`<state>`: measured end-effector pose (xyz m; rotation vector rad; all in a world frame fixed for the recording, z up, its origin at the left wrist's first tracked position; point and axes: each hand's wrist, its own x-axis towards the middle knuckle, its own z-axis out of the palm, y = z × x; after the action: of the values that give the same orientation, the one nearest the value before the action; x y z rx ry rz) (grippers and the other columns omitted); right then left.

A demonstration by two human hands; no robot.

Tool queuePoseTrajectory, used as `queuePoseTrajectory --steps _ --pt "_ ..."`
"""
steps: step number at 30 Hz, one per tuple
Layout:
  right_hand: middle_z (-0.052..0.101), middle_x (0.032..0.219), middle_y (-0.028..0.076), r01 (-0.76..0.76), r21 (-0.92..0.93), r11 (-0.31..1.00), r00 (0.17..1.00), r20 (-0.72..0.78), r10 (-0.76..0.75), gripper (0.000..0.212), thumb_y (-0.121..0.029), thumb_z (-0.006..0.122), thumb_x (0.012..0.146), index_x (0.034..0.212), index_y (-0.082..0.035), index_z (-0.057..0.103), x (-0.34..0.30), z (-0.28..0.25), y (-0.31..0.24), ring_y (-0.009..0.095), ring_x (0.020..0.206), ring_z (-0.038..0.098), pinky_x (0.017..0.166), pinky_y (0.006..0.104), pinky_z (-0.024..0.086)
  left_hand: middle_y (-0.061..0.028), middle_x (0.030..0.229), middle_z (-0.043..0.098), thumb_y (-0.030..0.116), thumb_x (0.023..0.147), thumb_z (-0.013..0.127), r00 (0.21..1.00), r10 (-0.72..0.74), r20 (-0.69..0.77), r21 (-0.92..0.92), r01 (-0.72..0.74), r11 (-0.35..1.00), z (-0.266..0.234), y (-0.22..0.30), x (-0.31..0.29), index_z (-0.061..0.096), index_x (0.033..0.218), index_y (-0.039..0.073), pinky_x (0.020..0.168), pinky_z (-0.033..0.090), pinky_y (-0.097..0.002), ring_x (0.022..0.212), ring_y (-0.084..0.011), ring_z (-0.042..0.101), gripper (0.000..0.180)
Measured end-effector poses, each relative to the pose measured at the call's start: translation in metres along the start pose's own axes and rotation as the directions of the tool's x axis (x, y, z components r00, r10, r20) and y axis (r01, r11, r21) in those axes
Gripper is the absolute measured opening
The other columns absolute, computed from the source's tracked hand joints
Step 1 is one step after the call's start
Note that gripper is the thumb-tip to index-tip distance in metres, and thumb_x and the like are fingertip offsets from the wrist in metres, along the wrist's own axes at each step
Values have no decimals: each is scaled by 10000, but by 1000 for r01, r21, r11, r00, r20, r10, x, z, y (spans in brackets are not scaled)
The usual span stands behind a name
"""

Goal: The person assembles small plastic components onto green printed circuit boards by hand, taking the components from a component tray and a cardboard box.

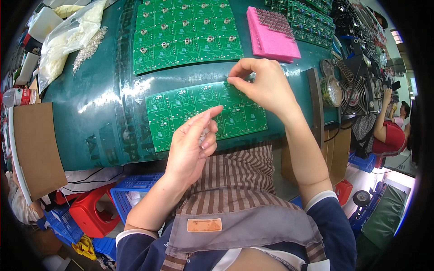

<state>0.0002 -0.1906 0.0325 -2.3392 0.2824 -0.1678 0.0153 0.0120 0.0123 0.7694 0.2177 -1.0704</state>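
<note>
A green circuit board panel (208,113) lies flat on the dark green mat in front of me. My right hand (264,86) is over its far edge, thumb and index finger pinched together. Whatever sits between those fingertips is too small to make out. Over the near side of the panel is my left hand (192,142), palm turned up. Its index finger points across the board, while the other fingers curl around small whitish parts (203,135). Beyond lies a larger group of green panels (185,34) with round metal parts standing on them in rows.
Pink foam (271,38) bearing rows of small metal parts lies at the far right, near more populated boards (309,22). A plastic bag (72,40) and a pile of small silvery parts (90,49) are at the left. A metal fan (353,92) stands right; a person in red (389,135) sits beyond.
</note>
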Motion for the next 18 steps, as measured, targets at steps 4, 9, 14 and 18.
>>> queuePoseTrajectory --steps 4,9,14,18 --pt "666 725 153 22 2 1000 1000 -21 -21 116 -63 647 727 801 24 661 -1 3 1 239 684 671 647 316 524 0 814 525 179 952 485 1000 3 16 -58 -2 998 -5 -2 3 474 1246 -50 436 283 -166 553 -18 366 373" --pt "663 719 156 36 -30 999 999 -4 -36 97 -50 642 729 788 26 655 -3 2 -2 249 673 670 638 316 524 -30 857 564 139 946 478 1000 29 -3 26 -29 999 -1 -3 3 430 1274 -41 422 278 -158 540 -26 360 378" --pt "660 718 159 56 -25 998 998 -25 -56 92 -46 643 733 788 27 647 -3 4 -1 260 670 668 633 323 525 -61 904 600 161 953 492 999 54 1 53 -54 997 -2 -6 4 496 1188 12 427 281 -158 532 -22 349 278" --pt "658 745 148 37 -11 999 995 -97 -38 88 -59 660 730 782 8 635 -10 10 -2 275 728 658 672 341 515 -80 926 611 193 960 490 997 76 13 82 -77 994 -1 -8 5 533 1091 48 436 283 -156 523 -18 337 200"
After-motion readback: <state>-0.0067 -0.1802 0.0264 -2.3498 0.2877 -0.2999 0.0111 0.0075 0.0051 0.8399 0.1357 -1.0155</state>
